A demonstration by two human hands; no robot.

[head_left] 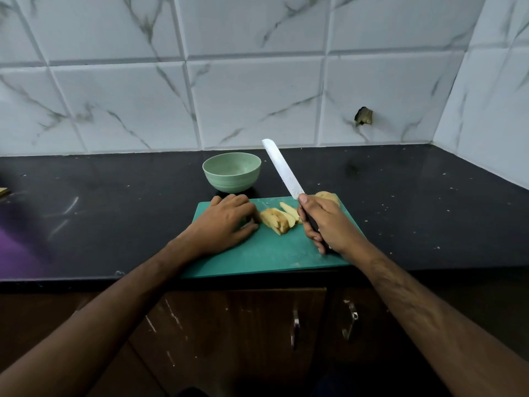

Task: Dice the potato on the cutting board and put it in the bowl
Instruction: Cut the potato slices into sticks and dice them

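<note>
- A person is standing at a dark counter (400, 196), looking down at a green board (272, 253), the landmark here.
- The right hand (326, 224) is gripping the black handle of a knife (282, 167) over the board's right side, blade raised and pointing away, likely between cuts.
- The left hand (226, 222) is lying on the board's left side, fingers curled down just beside the potato strips (276, 220), probably steadying them; whether it is pinching anything is unclear.
- The strips are lying mid-board: pale, long, skin-edged, not yet diced.
- An uncut piece (329, 196) is sitting at the board's far right corner.
- A green bowl (232, 173) is waiting just beyond the board's far edge, apparently empty.
</note>
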